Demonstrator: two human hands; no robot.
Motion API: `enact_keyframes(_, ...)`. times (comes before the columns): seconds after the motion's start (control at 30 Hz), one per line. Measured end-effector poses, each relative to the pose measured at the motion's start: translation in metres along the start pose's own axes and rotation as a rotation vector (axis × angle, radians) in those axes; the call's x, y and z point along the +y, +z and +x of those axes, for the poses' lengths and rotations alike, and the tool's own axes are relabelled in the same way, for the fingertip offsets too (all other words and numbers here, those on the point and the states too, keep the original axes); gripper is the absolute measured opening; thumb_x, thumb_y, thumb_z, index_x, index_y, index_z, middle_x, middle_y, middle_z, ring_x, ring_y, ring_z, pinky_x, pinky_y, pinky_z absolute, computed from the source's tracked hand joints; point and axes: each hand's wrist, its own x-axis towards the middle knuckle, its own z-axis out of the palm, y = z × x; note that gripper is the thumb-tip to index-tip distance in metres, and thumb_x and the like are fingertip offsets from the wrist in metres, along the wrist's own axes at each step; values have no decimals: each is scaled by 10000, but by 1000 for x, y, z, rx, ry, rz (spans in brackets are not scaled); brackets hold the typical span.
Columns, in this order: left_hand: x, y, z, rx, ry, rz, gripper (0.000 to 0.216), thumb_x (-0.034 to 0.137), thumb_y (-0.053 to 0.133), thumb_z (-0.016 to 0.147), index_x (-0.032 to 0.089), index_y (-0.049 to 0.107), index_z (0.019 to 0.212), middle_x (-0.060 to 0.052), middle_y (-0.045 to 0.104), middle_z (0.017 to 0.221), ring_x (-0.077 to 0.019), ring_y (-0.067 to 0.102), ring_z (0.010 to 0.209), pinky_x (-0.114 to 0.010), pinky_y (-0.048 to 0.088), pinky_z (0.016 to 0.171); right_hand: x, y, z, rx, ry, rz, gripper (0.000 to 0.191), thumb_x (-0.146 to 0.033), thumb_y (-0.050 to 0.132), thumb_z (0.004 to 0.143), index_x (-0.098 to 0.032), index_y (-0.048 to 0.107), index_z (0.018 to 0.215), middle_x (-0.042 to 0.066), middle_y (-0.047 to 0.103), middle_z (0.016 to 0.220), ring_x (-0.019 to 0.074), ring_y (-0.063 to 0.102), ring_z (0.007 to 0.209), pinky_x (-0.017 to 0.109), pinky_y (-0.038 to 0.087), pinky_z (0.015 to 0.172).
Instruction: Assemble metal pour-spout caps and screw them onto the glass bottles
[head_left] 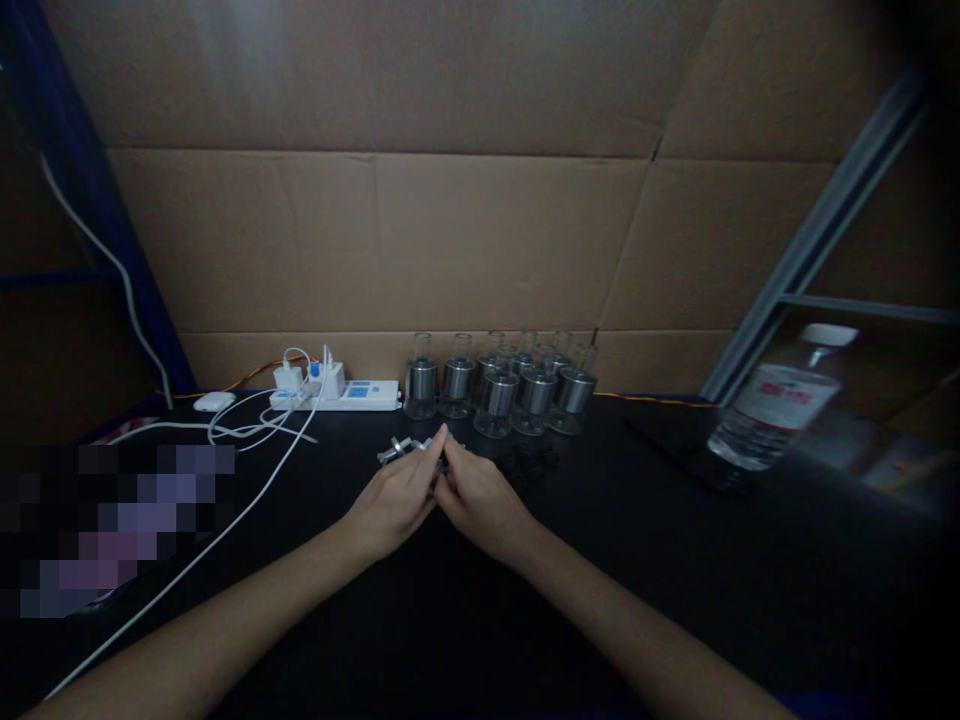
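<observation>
Your left hand (pixel 394 500) and right hand (pixel 480 500) meet at the middle of the bench (pixel 675 560). Their fingertips touch, and both pinch a small part (pixel 440 465) between them. Your fingers hide most of it, so I cannot tell its shape.

As for progress, the finished side looks well filled. A cluster of metal cylinders (pixel 497 393) with clear tubes on top stands upright at the back of the bench, against the cardboard wall (pixel 480 240). Five stand in the front row. At least three more stand behind them, though that row overlaps too much for a firm count. They all look alike and complete, so I judge most of the batch done.

What seems left is the loose stock by your hands:
- A few shiny metal pieces (pixel 399 448) lie just beside your left fingertips. There are perhaps two or three, too small to count.
- A small heap of black bits (pixel 529 462) lies near your right hand, also too small to count.

Off to the sides there is:
- One white power strip (pixel 352 395) with two plugs in it.
- Several white cables (pixel 247 430).
- One water bottle (pixel 772 410) well to your right.
</observation>
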Motion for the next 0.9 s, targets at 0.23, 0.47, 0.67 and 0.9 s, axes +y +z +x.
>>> enact_keyframes(0.23,5,-1,2,-48,1,-31,736,153,433,774,110,-62,1316,-144,523,1045,-203,523,949,-330,457,800,0,-6,-2,-146,-44,-33,300,-123,358,774,-77,320,1067,122,547,887,177,550,793,284,429,682)
enact_keyframes(0.47,6,-2,1,-67,10,-11,778,151,434,752,109,-107,1310,-130,539,994,-207,541,890,-332,474,748,-7,-12,-2,-280,2,27,384,-151,348,793,-13,251,1138,159,566,857,189,568,742,292,442,621)
enact_keyframes(0.67,11,-4,1,-57,15,-9,741,176,410,773,105,-96,1310,-128,554,973,-201,556,861,-325,476,748,-8,-13,-4,-294,1,46,387,-160,346,800,-16,249,1145,175,567,878,200,563,766,304,443,628)
enact_keyframes(0.9,12,-6,0,-52,16,5,720,156,400,772,84,-72,1311,-136,560,968,-198,555,874,-315,473,767,3,-13,-5,-281,-87,57,376,-104,332,790,-43,252,1152,162,564,890,182,557,776,285,434,638)
